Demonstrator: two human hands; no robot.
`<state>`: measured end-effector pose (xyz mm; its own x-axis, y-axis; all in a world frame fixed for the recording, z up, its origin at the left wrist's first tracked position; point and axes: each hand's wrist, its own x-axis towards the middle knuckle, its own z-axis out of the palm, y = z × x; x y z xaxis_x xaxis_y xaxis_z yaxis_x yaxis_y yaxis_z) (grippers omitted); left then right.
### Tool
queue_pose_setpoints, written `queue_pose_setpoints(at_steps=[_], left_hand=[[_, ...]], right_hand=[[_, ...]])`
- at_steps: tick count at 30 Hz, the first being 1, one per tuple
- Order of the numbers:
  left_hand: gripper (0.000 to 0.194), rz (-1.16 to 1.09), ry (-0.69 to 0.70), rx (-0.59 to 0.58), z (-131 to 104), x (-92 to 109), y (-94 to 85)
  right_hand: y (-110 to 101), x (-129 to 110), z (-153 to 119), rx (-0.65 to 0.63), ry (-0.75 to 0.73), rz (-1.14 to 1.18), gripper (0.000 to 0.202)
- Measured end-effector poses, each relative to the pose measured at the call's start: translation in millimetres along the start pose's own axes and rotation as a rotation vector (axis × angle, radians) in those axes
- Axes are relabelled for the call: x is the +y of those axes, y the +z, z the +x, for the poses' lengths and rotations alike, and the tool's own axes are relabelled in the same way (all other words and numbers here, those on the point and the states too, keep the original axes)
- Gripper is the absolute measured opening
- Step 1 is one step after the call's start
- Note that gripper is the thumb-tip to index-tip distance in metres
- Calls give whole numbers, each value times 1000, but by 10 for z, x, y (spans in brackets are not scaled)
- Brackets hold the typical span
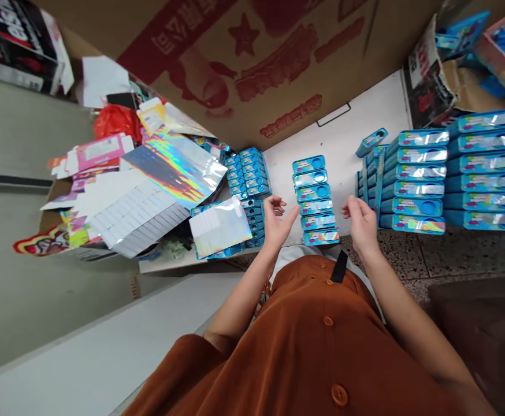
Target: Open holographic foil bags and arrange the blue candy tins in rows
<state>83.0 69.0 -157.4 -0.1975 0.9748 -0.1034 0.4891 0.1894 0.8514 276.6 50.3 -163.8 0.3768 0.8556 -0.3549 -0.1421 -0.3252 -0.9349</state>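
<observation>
Two empty hands flank a row of blue boxes [316, 199] at twelve o'clock: left hand [275, 222] open at nine o'clock, touching it; right hand [360, 222] loosely curled at three o'clock.

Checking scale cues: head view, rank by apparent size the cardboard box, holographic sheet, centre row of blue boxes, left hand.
1. cardboard box
2. holographic sheet
3. centre row
4. left hand
The hand is nearer the camera, so real sizes may differ.

Packing workshop: stacked blue product boxes [417, 179], printed cardboard carton [252, 63].
</observation>
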Motion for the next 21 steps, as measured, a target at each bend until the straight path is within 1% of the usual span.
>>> queue_pose_setpoints(at_steps=[1,2,4,5,6,8,9,10,11,12,13,15,18,21], left_hand=[[38,6,1,40,38,-101,-159],[35,29,1,89,98,-215,-354],[29,136,-3,187,280,-475,-828],[30,222,4,212,396,-613,-1086],[30,304,17,197,518,-752,-1341],[35,423,36,102,749,-1019,-1788],[40,475,42,44,844,-1141,-1958],[47,518,49,-16,920,-1252,-2084],[54,556,53,-74,976,-1349,-2167],[60,588,56,-129,1016,-1431,-2209],[64,614,54,-172,1042,-1497,-2218],[68,655,39,-220,1073,-1582,-2174],[66,697,33,-226,1103,-1619,-2088],[70,709,79,-180,1094,-1609,-2104]], right_hand=[[-43,7,-36,34,-21,-24,40],[-85,13,-79,67,-41,-46,41],[-166,19,-181,138,-73,-89,42],[-201,17,-239,178,-88,-107,41],[-233,11,-299,225,-104,-123,41],[-280,-8,-417,328,-137,-143,40],[-295,-20,-473,378,-152,-145,39],[-302,-31,-524,420,-163,-146,39],[-301,-42,-571,453,-170,-149,39],[-293,-53,-614,474,-174,-154,39],[-276,-63,-654,484,-179,-163,39],[-225,-84,-722,491,-192,-191,40],[-126,-106,-804,484,-218,-213,40],[-31,-105,-883,480,-253,-224,39]])
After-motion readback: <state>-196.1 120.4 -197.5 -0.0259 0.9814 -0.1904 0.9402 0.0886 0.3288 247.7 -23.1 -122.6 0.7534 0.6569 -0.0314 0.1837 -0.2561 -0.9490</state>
